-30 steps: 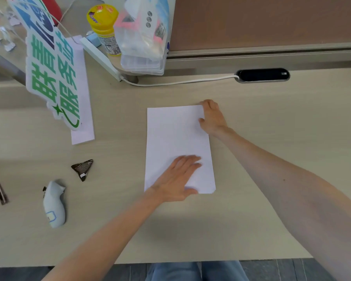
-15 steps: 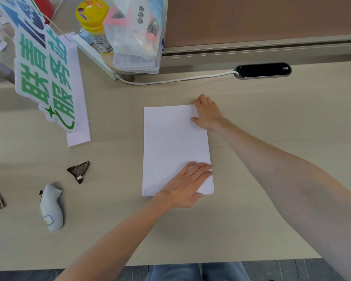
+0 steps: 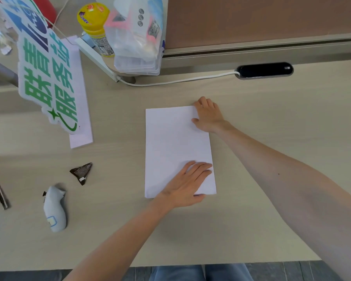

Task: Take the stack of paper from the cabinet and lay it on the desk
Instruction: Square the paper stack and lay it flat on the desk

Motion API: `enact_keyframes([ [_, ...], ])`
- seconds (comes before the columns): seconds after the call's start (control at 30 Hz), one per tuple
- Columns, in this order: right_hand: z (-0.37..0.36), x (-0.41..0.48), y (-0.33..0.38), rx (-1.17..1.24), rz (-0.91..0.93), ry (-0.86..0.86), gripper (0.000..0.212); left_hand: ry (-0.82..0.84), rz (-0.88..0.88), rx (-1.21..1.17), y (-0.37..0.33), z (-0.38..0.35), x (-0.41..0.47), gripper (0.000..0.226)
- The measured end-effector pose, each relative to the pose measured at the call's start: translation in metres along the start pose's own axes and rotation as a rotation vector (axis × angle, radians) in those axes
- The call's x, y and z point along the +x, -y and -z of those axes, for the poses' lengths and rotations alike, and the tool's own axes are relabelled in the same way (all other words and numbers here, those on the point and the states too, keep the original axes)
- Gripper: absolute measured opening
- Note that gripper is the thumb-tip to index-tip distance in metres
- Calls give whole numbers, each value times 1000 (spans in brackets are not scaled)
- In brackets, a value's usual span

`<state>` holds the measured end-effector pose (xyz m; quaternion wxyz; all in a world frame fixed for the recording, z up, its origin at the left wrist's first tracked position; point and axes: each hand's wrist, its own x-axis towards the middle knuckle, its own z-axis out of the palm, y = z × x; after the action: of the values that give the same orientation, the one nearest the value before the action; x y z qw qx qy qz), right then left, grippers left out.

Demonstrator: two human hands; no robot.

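Observation:
The white stack of paper (image 3: 170, 142) lies flat on the beige desk (image 3: 272, 138), long side running away from me. My left hand (image 3: 184, 185) rests palm down on its near right part, fingers stretched over the sheet and thumb at the near edge. My right hand (image 3: 208, 116) is at the far right corner, thumb on top of the paper and fingers curled over the far edge. No cabinet is in view.
A green and blue sign (image 3: 47, 74) leans over a white sheet (image 3: 81, 118) at left. Near it lie a dark triangular wrapper (image 3: 82, 172), a grey handheld device (image 3: 55, 209) and a metal rod (image 3: 0, 193). A yellow-capped bottle (image 3: 95, 27), clear plastic box (image 3: 138, 37), white cable (image 3: 180, 80) and black socket (image 3: 264, 70) line the back.
My left hand has slid right across the paper toward its near right corner. My right hand has stayed at the far right corner. The paper has barely shifted.

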<state>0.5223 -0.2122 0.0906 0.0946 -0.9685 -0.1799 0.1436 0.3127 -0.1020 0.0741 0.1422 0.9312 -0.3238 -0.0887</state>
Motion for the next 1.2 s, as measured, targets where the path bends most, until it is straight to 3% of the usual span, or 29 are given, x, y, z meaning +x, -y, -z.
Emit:
enact_keyframes([
  [0.17,-2,-24,2,88,-20,-88,56,1,11,-19,1,0,-4,66],
  [0.37,-22,-102,9,518,-252,-237,38,-139,171,-117,3,7,-27,48],
  [0.5,-43,-154,16,698,-439,-237,32,-316,474,-261,6,7,-48,42],
  [0.63,-54,-187,28,749,-514,-260,34,-523,926,-466,7,7,-62,48],
  [0.7,-55,-195,35,793,-534,-270,33,-571,1072,-554,6,9,-64,49],
  [0.9,-52,-202,52,846,-556,-237,33,-687,1240,-846,8,11,-62,43],
  [1.03,-50,-204,57,826,-568,-216,39,-708,1236,-971,6,16,-64,41],
  [1.2,-51,-205,62,762,-561,-197,47,-698,1213,-966,4,18,-65,45],
])
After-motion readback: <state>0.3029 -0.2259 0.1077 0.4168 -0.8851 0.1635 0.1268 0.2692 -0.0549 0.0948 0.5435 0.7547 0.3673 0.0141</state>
